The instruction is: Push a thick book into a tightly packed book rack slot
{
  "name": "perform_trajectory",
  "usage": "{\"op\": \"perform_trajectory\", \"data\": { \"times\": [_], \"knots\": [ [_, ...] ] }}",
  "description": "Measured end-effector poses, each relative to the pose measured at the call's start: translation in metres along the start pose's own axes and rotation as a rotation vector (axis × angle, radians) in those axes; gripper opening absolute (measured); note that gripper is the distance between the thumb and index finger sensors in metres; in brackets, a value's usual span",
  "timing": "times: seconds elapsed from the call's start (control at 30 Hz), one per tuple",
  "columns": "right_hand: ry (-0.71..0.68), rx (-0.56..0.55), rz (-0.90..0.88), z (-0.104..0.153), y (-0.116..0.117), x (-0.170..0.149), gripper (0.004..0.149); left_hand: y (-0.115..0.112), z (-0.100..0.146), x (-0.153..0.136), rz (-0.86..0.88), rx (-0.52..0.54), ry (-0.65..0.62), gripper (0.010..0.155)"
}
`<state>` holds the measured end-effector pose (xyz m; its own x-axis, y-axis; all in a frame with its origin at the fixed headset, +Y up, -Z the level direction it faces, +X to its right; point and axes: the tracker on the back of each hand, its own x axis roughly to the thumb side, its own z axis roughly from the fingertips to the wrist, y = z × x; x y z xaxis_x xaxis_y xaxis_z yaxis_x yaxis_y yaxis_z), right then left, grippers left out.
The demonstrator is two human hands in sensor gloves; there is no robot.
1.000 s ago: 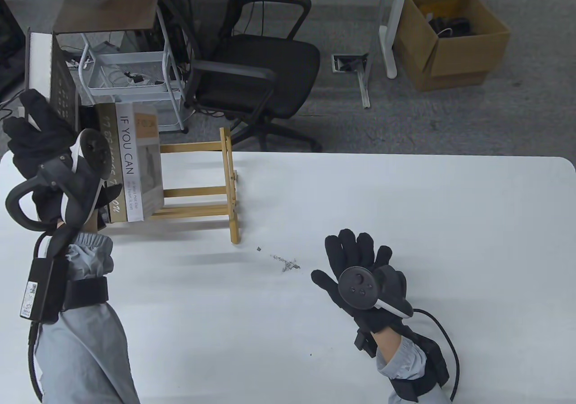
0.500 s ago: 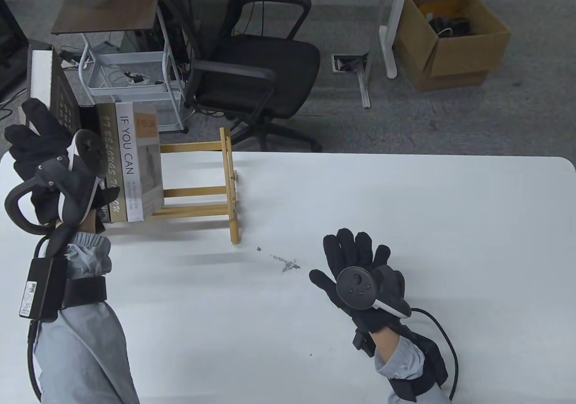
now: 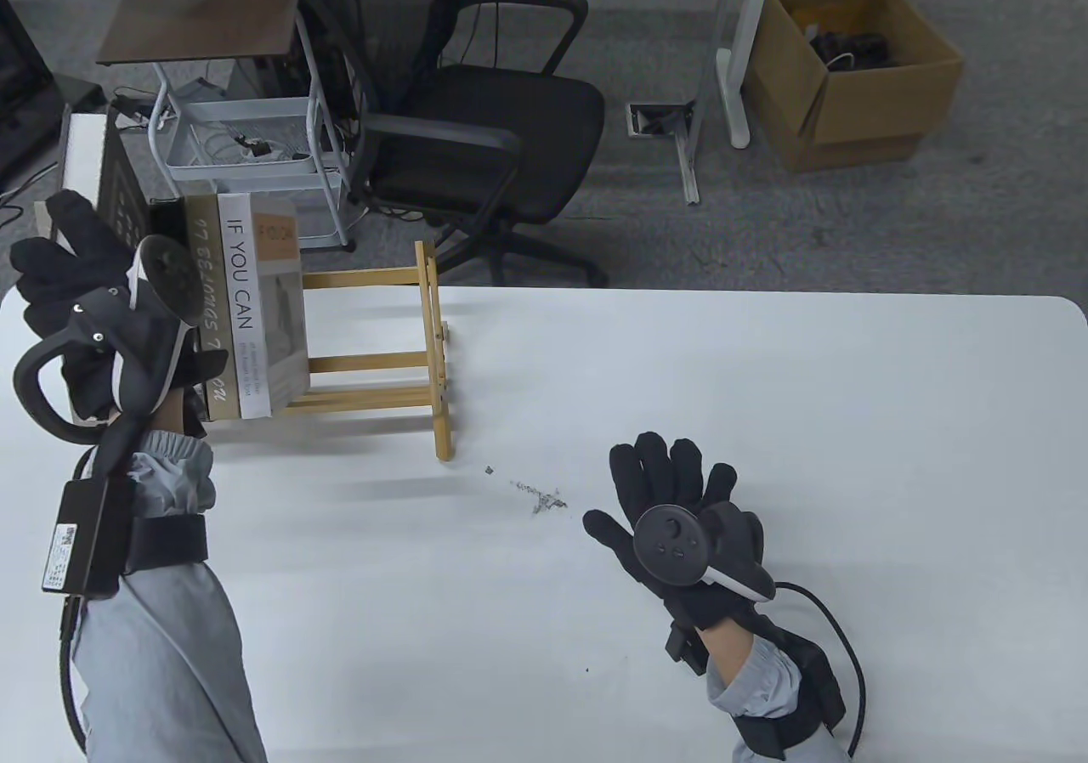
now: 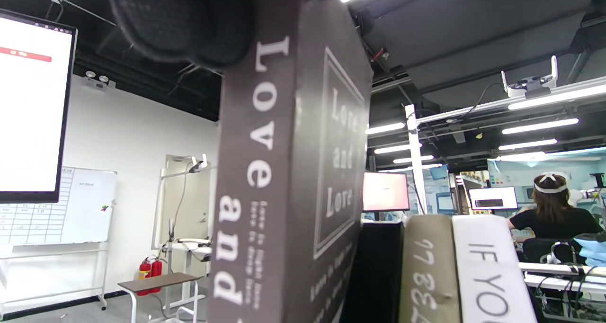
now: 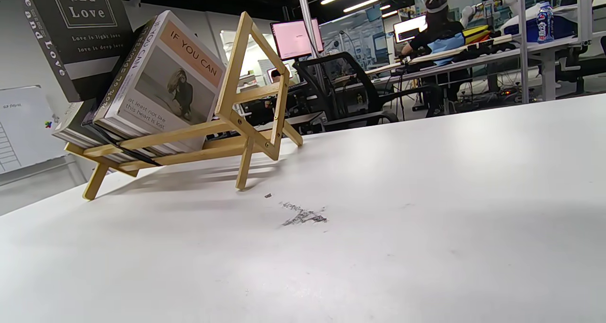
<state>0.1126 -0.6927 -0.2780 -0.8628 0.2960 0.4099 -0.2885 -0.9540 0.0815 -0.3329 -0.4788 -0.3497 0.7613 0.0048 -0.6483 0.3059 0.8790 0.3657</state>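
Observation:
My left hand grips a thick dark grey book, "Love and Love", upright at the left end of the wooden rack, beside the books standing there. In the left wrist view my fingers hold the top of its spine. The rack holds an olive book and a white "IF YOU CAN" book at its left part. My right hand rests flat and open on the table, holding nothing. The right wrist view shows the rack tilted back and the grey book above the others.
The white table has a dark smudge between the rack and my right hand. An office chair, a small cart and a cardboard box stand on the floor beyond the far edge.
The grey book's top has dropped and shifted a little to the right, toward the rack's books, with my left hand. My right hand has stayed put.

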Motion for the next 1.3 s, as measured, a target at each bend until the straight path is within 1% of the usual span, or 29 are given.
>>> {"op": "perform_trajectory", "data": {
  "times": [0.33, 0.53, 0.67, 0.83, 1.07, 1.2, 1.3],
  "knots": [
    [-0.001, 0.002, 0.003, 0.0, 0.0, 0.001, 0.081, -0.011, -0.005, 0.006, -0.036, -0.074, -0.011, 0.051],
    [0.003, 0.005, 0.009, 0.0, 0.002, 0.0, 0.081, -0.019, -0.013, 0.004, -0.054, -0.152, -0.031, 0.051],
    [0.01, 0.017, 0.017, -0.002, 0.005, 0.0, 0.081, -0.029, -0.02, -0.001, -0.056, -0.22, -0.038, 0.051],
    [0.015, 0.024, 0.023, -0.003, 0.007, 0.0, 0.081, -0.043, -0.027, -0.005, -0.049, -0.249, -0.048, 0.05],
    [0.022, 0.027, 0.032, -0.002, 0.007, 0.0, 0.081, -0.058, -0.034, -0.008, -0.028, -0.247, -0.051, 0.049],
    [0.025, 0.031, 0.035, -0.003, 0.007, 0.0, 0.081, -0.063, -0.036, -0.008, -0.042, -0.214, -0.066, 0.049],
    [0.029, 0.031, 0.034, -0.003, 0.007, -0.001, 0.081, -0.066, -0.037, -0.005, -0.083, -0.179, -0.08, 0.048]
  ]
}}
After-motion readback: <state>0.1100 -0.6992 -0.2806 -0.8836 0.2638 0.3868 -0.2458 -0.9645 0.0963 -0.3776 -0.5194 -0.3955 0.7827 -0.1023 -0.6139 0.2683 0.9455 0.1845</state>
